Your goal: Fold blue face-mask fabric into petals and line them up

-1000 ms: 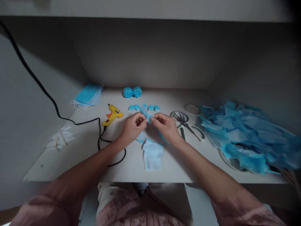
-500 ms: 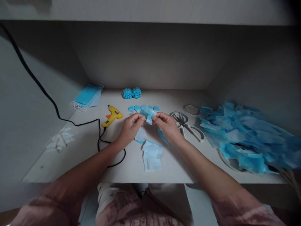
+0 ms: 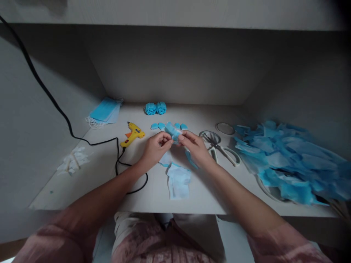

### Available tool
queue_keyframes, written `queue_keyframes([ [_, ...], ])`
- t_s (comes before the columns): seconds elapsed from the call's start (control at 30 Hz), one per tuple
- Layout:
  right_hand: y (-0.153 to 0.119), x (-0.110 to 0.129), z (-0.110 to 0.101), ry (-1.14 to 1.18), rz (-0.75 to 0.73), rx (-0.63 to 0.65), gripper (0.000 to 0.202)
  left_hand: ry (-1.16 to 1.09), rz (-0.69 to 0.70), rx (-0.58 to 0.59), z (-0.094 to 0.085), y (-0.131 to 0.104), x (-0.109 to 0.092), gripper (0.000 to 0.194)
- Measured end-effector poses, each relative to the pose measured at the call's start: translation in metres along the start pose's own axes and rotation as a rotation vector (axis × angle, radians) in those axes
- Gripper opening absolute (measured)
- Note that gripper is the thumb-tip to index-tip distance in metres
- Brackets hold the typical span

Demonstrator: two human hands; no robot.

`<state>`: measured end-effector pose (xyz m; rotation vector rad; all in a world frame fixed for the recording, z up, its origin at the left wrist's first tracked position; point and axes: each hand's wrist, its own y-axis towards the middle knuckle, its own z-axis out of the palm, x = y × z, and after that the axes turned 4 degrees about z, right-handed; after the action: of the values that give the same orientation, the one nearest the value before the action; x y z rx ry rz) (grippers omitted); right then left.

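Note:
My left hand (image 3: 157, 147) and my right hand (image 3: 195, 147) meet over the middle of the table. Between their fingertips they pinch a light-blue piece of mask fabric (image 3: 172, 130), partly covered by the fingers. Just behind it a row of small folded blue petals (image 3: 183, 126) lies on the table. Pale-blue cut fabric pieces (image 3: 179, 182) lie flat below my hands. Beside my right hand are scissors (image 3: 230, 156) with pale handles, blades on a round metal ring. A yellow glue gun (image 3: 133, 134) lies left of my left hand.
Two rolled blue fabric roses (image 3: 155, 108) stand at the back. Face masks (image 3: 104, 110) are stacked back left, white scraps with small sticks (image 3: 72, 161) front left. A big heap of blue fabric pieces (image 3: 290, 153) covers the right side. A black cord (image 3: 52, 96) crosses the left; a shelf (image 3: 175, 14) hangs above.
My fingers have drawn closer together on the fabric piece, which is bunched more and tilted. The whole view has shifted slightly; the other things lie as before.

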<state>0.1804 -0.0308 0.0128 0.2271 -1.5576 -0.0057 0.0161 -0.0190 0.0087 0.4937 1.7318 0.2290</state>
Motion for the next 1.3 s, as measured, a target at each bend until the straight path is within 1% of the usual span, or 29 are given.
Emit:
queue_keyframes([
  [0.17, 0.002, -0.006, 0.001, 0.027, -0.015, -0.007, 0.028, 0.034, 0.018, 0.019, 0.0, -0.001, -0.002, 0.009],
  [0.37, 0.002, -0.007, 0.0, -0.038, -0.034, -0.085, 0.029, 0.039, 0.043, 0.069, -0.002, -0.001, -0.004, 0.009],
  [0.5, 0.006, -0.006, -0.006, -0.007, -0.05, -0.143, 0.028, 0.037, 0.049, 0.061, -0.002, -0.001, -0.002, 0.007],
  [0.63, 0.007, -0.004, -0.008, -0.019, -0.047, -0.125, 0.03, 0.007, 0.029, 0.071, -0.002, -0.002, -0.001, 0.008],
  [0.77, 0.004, -0.003, -0.004, -0.036, -0.073, -0.098, 0.029, 0.007, -0.014, 0.113, -0.003, -0.002, -0.002, 0.019],
  [0.87, 0.002, -0.005, 0.0, -0.051, -0.084, -0.092, 0.027, 0.017, -0.03, 0.134, -0.002, -0.003, -0.005, 0.021],
  [0.97, 0.0, -0.006, 0.001, -0.105, -0.109, -0.097, 0.025, 0.003, -0.039, 0.133, -0.001, -0.003, -0.006, 0.02],
  [1.13, -0.002, -0.006, 0.004, -0.153, -0.103, -0.118, 0.021, 0.022, -0.043, 0.067, 0.003, -0.002, -0.002, 0.012],
  [1.23, 0.0, -0.006, 0.002, -0.118, -0.09, -0.124, 0.021, 0.05, -0.012, 0.075, 0.002, -0.001, 0.0, 0.008],
  [1.3, 0.004, -0.007, -0.001, -0.035, -0.069, -0.158, 0.023, 0.074, 0.001, 0.087, 0.001, -0.002, 0.0, 0.007],
])
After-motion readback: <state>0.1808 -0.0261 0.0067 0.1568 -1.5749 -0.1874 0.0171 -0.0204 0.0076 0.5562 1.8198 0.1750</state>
